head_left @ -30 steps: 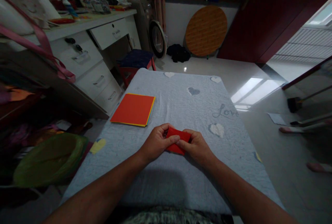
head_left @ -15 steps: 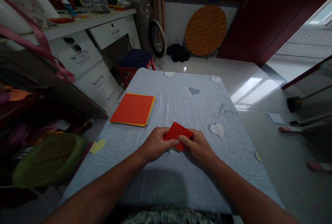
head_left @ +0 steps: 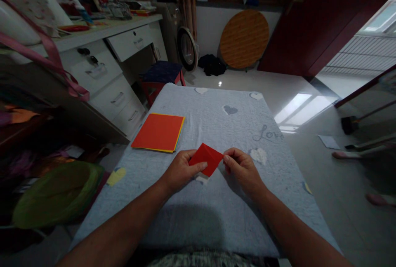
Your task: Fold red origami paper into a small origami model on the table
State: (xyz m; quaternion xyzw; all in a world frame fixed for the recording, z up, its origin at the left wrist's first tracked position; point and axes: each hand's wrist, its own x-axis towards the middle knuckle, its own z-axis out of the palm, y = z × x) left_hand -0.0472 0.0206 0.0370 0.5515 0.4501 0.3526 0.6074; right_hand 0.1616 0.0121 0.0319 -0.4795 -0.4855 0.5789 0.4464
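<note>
Red paper (head_left: 209, 156), folded, left hand (head_left: 182, 171) clamped on at nine o'clock, right hand (head_left: 243, 167) pinched at three, stack (head_left: 159, 132) at ten.

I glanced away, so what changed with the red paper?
The right hand has moved right, now pinching the folded red paper by its right corner. The paper turned, a corner pointing away. The left hand still holds it; the orange-topped stack stayed put.

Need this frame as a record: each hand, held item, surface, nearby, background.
left hand: holds red folded paper, thumb on top
right hand: pinches the paper's right corner
held item: diamond-like outline, crease visible
surface: blue-grey cloth with heart prints
nearby: paper stack, orange-red on top, yellow edge showing
background: round wooden board, upright
</note>
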